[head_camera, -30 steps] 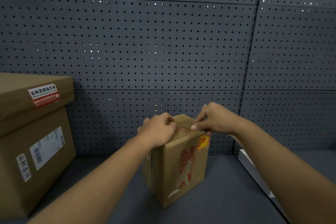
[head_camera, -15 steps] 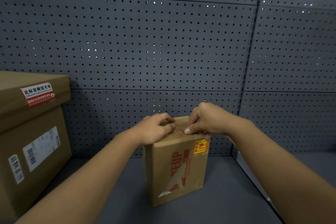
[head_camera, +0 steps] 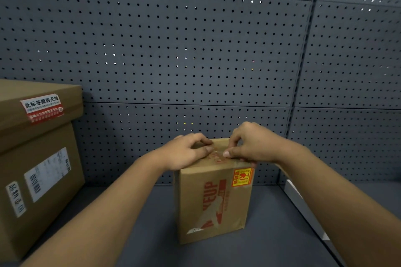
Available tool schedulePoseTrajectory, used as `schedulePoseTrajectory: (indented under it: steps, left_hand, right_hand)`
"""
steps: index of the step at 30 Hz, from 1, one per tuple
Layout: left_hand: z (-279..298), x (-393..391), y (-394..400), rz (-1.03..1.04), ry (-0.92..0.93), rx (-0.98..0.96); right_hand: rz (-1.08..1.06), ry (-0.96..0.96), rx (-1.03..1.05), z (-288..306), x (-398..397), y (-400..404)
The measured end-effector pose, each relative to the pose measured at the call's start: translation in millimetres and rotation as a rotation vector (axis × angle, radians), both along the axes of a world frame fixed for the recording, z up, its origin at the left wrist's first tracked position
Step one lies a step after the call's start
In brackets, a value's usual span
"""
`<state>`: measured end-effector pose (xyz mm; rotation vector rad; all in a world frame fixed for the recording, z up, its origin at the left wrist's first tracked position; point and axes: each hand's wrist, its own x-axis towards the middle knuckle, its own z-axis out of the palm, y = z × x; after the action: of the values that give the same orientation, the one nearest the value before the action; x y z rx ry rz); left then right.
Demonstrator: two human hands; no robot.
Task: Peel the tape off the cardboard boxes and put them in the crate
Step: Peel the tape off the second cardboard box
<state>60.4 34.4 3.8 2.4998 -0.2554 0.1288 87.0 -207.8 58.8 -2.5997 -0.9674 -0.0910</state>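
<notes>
This looks like a stockroom or warehouse shelving bay. The far wall is dark grey pegboard (head_camera: 195, 50), panels joined by seams and an upright post (head_camera: 303, 71) at right, with light showing through some holes. A grey shelf (head_camera: 134, 234) runs below it. On it stand cardboard cartons: a large box (head_camera: 39, 169) at left with barcode labels and a red seal sticker, and a small box (head_camera: 213, 204) in the middle with a yellow handling sticker.

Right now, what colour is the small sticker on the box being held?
Yellow with red print, head view.
</notes>
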Motion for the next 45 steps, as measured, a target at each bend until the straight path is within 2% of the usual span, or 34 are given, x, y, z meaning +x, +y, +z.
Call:
schedulePoseTrajectory:
  steps: [8, 13, 26, 33, 41, 45]
  left_hand:
    - [-3.0, 9.8, 4.1, 0.002, 0.035, -0.014]
    - [-6.8, 10.5, 5.7, 0.018, 0.032, -0.014]
    - [-8.0, 10.2, 5.5, 0.026, 0.019, 0.0]
    - [-7.1, 10.1, 5.9, 0.028, 0.021, 0.006]
    - [-8.2, 11.2, 5.4, 0.027, 0.004, 0.003]
    - [-7.2, 10.7, 5.2, 0.032, 0.016, -0.007]
  right_hand:
    - [0.13, 0.048, 0.052, -1.6, 20.5, 11.5]
    - [0.116, 0.005, 0.12, -11.9, 29.6, 26.0]
    - [0.165, 0.07, 0.286, -21.0, 34.6, 18.3]
    - [0.214, 0.174, 0.171, 1.7, 10.9, -2.6]
    - [0.157, 0.033, 0.106, -1.1, -5.0, -0.9]
    - [0.134, 0.054, 0.072, -0.5, -3.0, -2.3]
